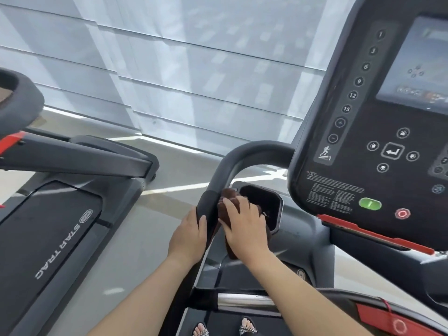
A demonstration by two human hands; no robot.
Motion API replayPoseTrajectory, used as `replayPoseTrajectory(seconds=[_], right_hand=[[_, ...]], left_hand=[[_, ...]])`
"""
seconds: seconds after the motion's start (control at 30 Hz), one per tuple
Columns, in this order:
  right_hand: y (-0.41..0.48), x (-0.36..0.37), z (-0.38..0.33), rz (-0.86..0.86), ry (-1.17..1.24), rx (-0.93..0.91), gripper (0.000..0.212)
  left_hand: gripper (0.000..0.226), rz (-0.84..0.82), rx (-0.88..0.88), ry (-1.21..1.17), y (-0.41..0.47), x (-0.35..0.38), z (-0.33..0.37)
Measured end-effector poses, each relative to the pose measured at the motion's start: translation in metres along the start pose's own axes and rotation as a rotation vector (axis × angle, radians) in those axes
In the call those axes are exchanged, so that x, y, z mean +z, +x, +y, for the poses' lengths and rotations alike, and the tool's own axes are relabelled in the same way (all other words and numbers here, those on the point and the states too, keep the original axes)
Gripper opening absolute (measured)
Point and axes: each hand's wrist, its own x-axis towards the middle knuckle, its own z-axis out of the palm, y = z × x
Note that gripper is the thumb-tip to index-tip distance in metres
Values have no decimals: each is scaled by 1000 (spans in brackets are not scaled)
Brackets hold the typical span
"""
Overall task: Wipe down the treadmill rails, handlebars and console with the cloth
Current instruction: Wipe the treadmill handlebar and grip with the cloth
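I see left hand (188, 235) gripping handlebar (218, 180); right hand (244, 226) clutching brown cloth (226, 202) against it.

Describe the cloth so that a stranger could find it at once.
Start at the big console, then follow the curved handlebar down on its left side. The brown cloth is bunched under the right hand there, the only brown, soft thing among grey and black parts.

Both forearms are bare, no sleeves reaching the wrists. The left hand (188, 235) and right hand (244, 226) wear no gloves, rings or watch. At six o'clock, two feet show in open-toed sandals (247, 327) with patterned black-and-white straps, toes uncovered.
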Motion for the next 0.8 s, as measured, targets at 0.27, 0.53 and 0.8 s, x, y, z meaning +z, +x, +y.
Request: replayPoseTrajectory(seconds=[0.27, 0.53, 0.8], right_hand=[[0, -24, 45, 112, 223, 120, 43], [64, -7, 40, 20, 122, 237, 40], [44, -25, 48, -60, 100, 251, 42]], left_hand=[[46, -41, -105, 60, 28, 2, 16], [43, 65, -94, 131, 34, 13, 17], [46, 41, -91, 132, 34, 12, 16]])
